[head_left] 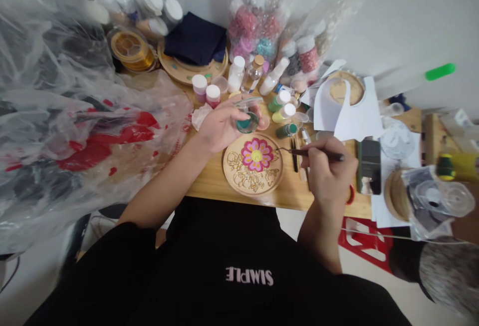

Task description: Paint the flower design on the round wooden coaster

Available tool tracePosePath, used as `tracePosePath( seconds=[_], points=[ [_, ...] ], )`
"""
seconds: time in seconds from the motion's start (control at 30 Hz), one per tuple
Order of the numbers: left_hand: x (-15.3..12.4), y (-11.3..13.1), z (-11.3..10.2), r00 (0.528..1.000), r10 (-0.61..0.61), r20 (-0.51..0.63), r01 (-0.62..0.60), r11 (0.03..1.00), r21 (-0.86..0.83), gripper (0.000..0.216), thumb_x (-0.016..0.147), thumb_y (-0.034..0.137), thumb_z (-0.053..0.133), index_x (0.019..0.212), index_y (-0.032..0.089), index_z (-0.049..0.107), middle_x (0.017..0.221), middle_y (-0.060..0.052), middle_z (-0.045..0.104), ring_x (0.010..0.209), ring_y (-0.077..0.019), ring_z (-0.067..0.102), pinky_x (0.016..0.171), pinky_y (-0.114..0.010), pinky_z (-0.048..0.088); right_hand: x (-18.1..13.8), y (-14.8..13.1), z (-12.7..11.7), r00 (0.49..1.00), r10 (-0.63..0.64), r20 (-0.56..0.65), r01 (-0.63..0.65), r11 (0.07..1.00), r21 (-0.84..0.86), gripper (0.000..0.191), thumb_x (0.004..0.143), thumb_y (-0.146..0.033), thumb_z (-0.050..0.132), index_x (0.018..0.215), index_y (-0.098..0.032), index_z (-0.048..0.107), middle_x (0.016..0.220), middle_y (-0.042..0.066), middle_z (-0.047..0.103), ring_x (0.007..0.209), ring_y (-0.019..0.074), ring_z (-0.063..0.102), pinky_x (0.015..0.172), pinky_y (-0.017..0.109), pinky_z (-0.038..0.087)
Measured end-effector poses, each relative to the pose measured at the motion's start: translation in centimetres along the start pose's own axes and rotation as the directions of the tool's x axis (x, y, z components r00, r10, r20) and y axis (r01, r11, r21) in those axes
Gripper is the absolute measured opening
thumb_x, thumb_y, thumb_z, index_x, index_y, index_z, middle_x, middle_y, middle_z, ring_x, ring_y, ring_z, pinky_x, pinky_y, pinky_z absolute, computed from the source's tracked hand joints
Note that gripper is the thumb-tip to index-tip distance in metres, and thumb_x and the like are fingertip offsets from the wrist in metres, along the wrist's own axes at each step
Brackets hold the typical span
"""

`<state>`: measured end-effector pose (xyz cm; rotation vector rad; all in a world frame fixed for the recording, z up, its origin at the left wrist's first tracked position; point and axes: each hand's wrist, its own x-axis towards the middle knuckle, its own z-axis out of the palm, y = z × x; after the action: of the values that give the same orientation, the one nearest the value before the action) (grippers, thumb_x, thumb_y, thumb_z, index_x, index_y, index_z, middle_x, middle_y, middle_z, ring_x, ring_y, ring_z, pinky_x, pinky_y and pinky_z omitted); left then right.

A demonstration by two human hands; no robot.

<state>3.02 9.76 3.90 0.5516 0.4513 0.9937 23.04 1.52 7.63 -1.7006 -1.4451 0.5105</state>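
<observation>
A round wooden disc [253, 165] lies on the wooden table [209, 181] in front of me, with a pink and yellow flower painted at its top and unpainted outlines below. My left hand [224, 124] is closed on a small clear cup of green paint [247, 122], held just above the disc's far edge. My right hand [329, 171] pinches a thin dark brush [318, 154], whose tip reaches the disc's right edge.
Small paint bottles [284, 111] and jars [205, 89] crowd the table behind the disc. A phone [368, 166] lies right of my hand, white paper [348, 109] behind it. Crumpled plastic bags [75, 131] fill the left. A folded dark cloth [196, 41] rests on a wooden plate.
</observation>
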Motion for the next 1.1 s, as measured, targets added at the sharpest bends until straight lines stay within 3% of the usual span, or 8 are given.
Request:
tracePosePath(
  seconds=[0.57,0.77,1.1],
  points=[
    [0.00,0.02,-0.18,1.000,-0.018,0.019,0.018,1.000,0.004,0.017,0.063,0.009,0.055,0.076,0.016,0.064,0.075,-0.002,0.065,0.072,-0.0164,0.064,0.079,-0.034,0.051,-0.05,0.24,0.08,0.999,-0.031,-0.020,0.032,0.999,0.025,0.016,0.072,-0.013,0.050,0.065,-0.022,0.061,0.052,-0.005,0.055,0.049,0.0115,0.054,0.047,0.025,0.039],
    [0.02,-0.10,-0.09,1.000,-0.009,-0.004,0.009,1.000,0.022,0.019,0.065,0.008,0.053,0.076,0.018,0.065,0.074,-0.002,0.063,0.087,-0.0221,0.066,0.082,-0.037,0.050,-0.14,0.21,0.06,1.000,-0.009,-0.004,0.009,1.000,0.020,0.017,0.072,-0.012,0.050,0.066,-0.022,0.062,0.051,-0.005,0.055,0.048,0.0112,0.053,0.047,0.025,0.039],
    [-0.01,-0.07,-0.27,0.999,-0.024,0.029,0.023,0.999,0.028,0.017,0.065,0.010,0.054,0.078,0.016,0.063,0.076,-0.002,0.064,0.076,-0.0181,0.065,0.081,-0.035,0.050,0.02,0.00,-0.01,1.000,-0.011,-0.003,0.011,1.000,0.011,0.016,0.071,-0.012,0.050,0.066,-0.021,0.062,0.050,-0.005,0.055,0.047,0.0103,0.052,0.047,0.024,0.038]
  ],
)
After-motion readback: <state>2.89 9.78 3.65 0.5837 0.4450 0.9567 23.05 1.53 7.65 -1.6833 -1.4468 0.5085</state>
